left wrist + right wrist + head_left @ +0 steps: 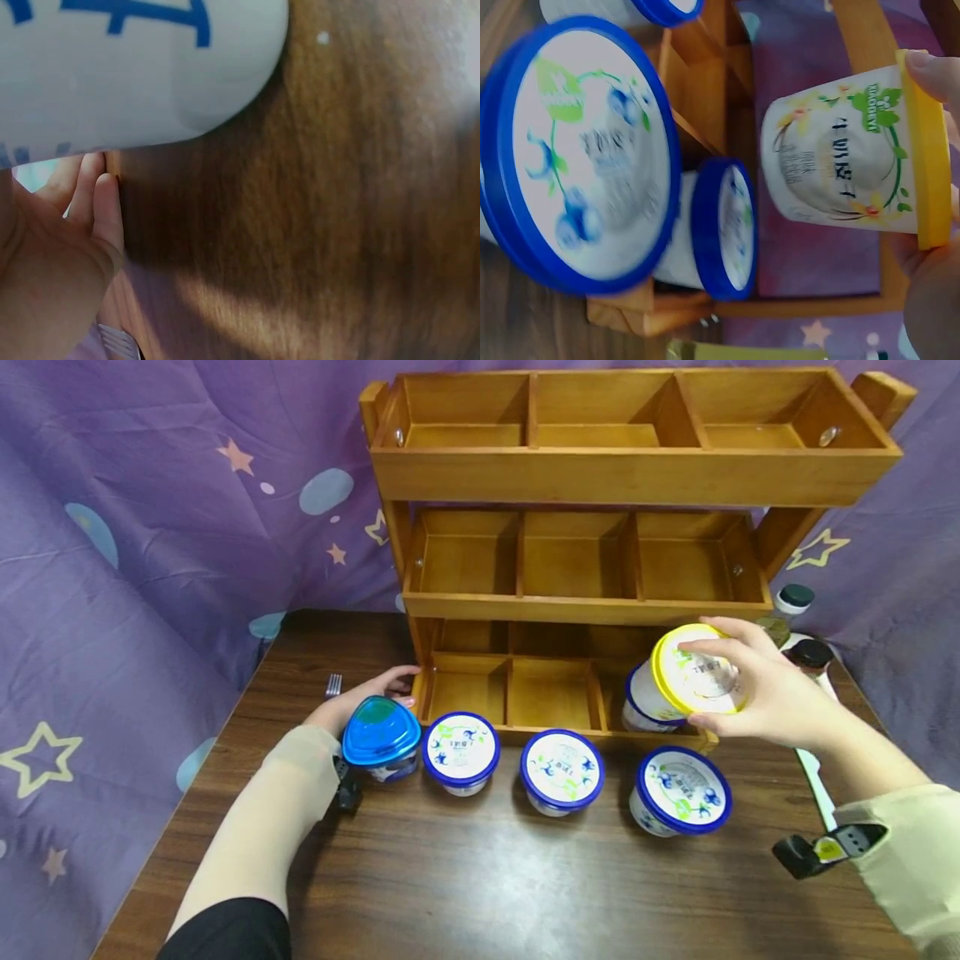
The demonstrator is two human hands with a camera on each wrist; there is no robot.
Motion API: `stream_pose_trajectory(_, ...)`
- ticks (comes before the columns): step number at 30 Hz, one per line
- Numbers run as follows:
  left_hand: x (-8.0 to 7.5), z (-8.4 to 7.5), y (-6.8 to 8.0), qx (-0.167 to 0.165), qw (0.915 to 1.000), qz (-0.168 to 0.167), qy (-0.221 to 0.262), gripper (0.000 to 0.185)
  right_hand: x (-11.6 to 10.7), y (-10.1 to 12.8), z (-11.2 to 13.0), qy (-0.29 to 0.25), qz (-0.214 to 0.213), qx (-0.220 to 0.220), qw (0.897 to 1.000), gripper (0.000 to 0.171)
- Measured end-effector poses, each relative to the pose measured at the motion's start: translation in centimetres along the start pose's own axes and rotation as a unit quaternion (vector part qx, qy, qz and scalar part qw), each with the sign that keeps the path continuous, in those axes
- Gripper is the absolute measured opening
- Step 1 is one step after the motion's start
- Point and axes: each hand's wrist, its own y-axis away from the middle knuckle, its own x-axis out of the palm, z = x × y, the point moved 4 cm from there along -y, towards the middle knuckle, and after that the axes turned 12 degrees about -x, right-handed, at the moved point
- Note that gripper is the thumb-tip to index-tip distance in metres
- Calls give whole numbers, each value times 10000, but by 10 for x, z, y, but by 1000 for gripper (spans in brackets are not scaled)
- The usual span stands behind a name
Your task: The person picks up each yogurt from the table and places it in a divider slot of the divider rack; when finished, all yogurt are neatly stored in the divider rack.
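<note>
My right hand (772, 685) grips a white tub with a yellow lid (847, 154) by its lid rim, fingers and thumb spread around it. The tub hangs tilted at the right end of the rack's bottom tier. Partly behind it, a blue-lidded tub (716, 229) sits in the bottom tier's right compartment. My left hand (367, 693) reaches to the left end of the wooden rack (540, 739), its fairly straight fingers touching the side. Near the left wrist stands a container with a blue, rounded triangular lid (382, 727).
Three blue-lidded tubs (461, 750) stand in a row along the rack's front on the wooden table (487, 893). A fork (333, 685) lies left of the rack. Jars with dark lids (810, 653) and a pale green-handled utensil (816, 789) are on the right.
</note>
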Motion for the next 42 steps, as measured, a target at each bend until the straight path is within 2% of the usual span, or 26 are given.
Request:
stream_pose_trajectory(6, -2, -1, 0, 67, 10000, -20, -22, 62, 17, -12, 6, -92, -66, -233, 9997, 79)
stream_pose_trajectory(10, -2, 0, 0, 125, 9999, -26, -14, 61, 28, -19, 9, -117, 53, -390, 9992, 80)
stream_pose_trajectory(17, -2, 2, -3, 162, 9999, 25, 11, 61, 47, -32, 12, -308, 292, -332, 9985, 77)
stream_pose_trajectory(26, -2, -1, -1, 123, 9999, 20, -34, 61, 73, -52, 8, -207, 477, -308, 9982, 73)
stream_pose_trajectory(33, -1, -2, -2, -32, 10000, 11, -4, 63, 91, -63, -1, -323, 810, 132, 9961, 73)
stream_pose_trajectory(42, -1, -1, 1, 51, 10000, -10, 2, 61, 114, -74, -11, -438, 1342, 740, 9872, 73)
